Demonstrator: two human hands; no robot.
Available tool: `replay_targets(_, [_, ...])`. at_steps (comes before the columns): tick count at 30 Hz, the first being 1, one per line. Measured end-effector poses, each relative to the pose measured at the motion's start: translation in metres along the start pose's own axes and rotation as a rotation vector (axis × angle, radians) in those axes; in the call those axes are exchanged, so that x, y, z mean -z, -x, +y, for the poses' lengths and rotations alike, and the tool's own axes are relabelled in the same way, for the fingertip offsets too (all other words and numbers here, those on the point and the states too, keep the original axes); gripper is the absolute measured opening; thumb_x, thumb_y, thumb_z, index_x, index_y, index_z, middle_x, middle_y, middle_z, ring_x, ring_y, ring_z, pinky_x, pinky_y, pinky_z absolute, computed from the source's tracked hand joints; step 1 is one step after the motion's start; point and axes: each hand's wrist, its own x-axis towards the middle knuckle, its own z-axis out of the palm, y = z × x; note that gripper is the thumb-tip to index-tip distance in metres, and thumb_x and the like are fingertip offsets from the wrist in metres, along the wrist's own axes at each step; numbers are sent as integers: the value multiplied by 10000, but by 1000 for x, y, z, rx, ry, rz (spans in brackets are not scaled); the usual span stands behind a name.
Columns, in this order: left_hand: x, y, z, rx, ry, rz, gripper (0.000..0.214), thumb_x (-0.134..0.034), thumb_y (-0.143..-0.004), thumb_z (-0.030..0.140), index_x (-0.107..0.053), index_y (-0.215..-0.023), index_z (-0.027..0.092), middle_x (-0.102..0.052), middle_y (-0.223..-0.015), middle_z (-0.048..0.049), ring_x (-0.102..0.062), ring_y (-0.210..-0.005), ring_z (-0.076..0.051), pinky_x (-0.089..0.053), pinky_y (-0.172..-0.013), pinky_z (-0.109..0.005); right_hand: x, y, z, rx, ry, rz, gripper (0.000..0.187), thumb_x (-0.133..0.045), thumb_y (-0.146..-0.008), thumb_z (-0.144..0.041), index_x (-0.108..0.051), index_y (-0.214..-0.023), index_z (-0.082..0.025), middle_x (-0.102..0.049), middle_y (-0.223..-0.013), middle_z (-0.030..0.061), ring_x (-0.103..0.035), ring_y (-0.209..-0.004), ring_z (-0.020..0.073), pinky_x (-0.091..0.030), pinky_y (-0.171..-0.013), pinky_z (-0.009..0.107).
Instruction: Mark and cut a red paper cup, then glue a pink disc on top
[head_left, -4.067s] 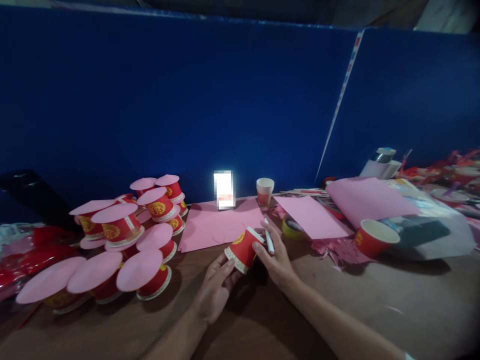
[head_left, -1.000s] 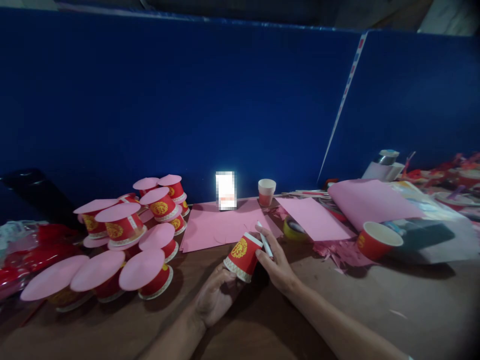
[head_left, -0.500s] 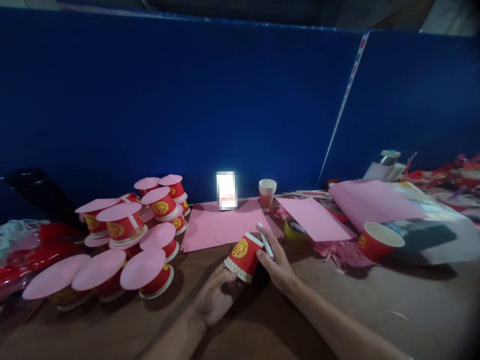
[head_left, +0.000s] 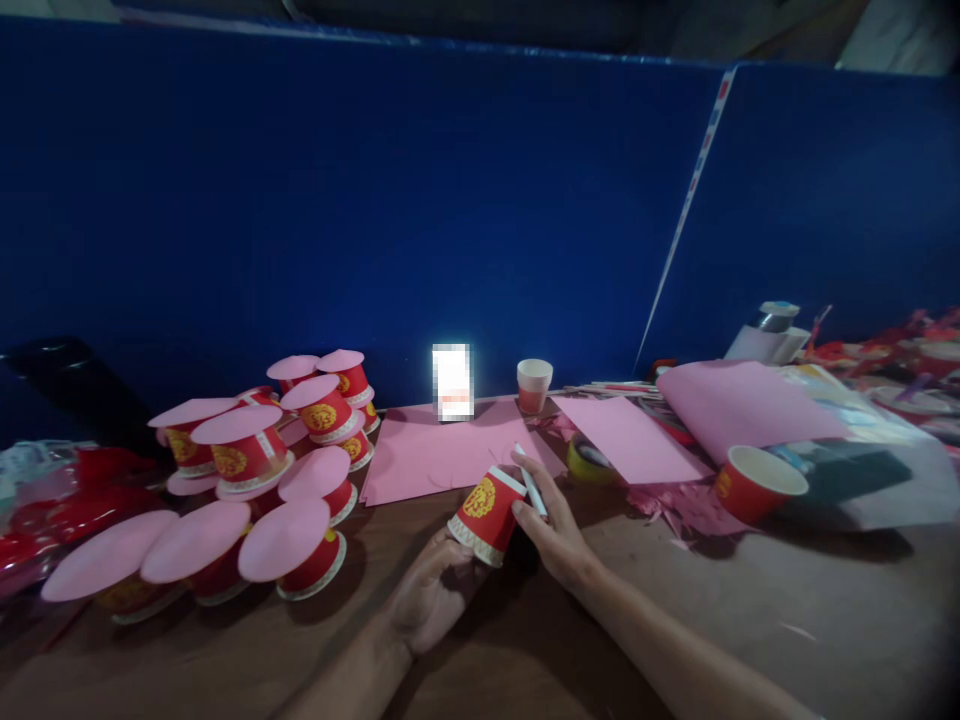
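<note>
A red paper cup (head_left: 489, 512) with a gold emblem is tilted mouth-down, its patterned rim toward me. My left hand (head_left: 437, 592) is closed round the rim end from below. In my right hand (head_left: 556, 525), thumb and fingers pinch a slim white pen (head_left: 533, 482), which leans up to the left beside the cup's white-edged base. Whether the right fingertips also touch the cup, I cannot tell. Behind the hands lies a stack of pink paper sheets (head_left: 427, 450) on the table (head_left: 390, 660).
On the left stand several upturned red cups topped with pink paper discs (head_left: 283, 540). A white cup (head_left: 534, 382) stands behind the sheets. To the right are a pink sheet (head_left: 634, 437), pink paper scraps (head_left: 694, 510), a tilted red cup (head_left: 765, 487) and yellow tape (head_left: 589, 460). A blue partition (head_left: 375, 200) closes the back.
Nearly everything matches the earlier view. Both hands keep their hold on the cup and the pen; only a very slight shift of the view shows.
</note>
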Motion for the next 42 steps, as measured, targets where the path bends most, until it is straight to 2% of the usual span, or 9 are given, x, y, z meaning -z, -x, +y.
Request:
replay_targets(6, [-1, 1, 1, 13, 16, 23, 560, -482, -714, 21, -496, -1254, 168, -647, -1119, -71, -531, -1116, -222, -314, -1023, -373, 0, 0, -2, 2, 27, 9, 486, -536, -821, -272, -400, -1288, -260, -519, -1261, 60, -485, -1161, 219, -423, -938, 352])
replay_targets(13, [1, 1, -1, 2, 0, 6, 560, -478, -728, 41, -476, -1272, 168, -623, -1168, -79, -526, -1125, -224, -311, -1028, -371, 0, 0, -2, 11, 3, -5, 484, -529, -828, -281, -395, -1292, -259, -526, -1248, 62, -501, -1144, 220, -445, -917, 355])
replay_targets(30, [-2, 1, 0, 4, 29, 28, 568, -486, -708, 24, -497, -1255, 176, -643, -1136, -65, -521, -1132, -218, -293, -1041, -371, 0, 0, -3, 6, -3, -4, 478, -541, -823, -299, -409, -1281, -265, -528, -1245, 62, -502, -1143, 224, -430, -929, 356])
replay_targets(42, [2, 0, -1, 4, 53, -3, 576, -460, -719, 9, -475, -1274, 163, -634, -1150, -73, -520, -1132, -216, -298, -1036, -373, -1, 0, -3, 7, -1, -5, 479, -541, -822, -300, -406, -1280, -259, -530, -1249, 65, -506, -1138, 222, -453, -900, 339])
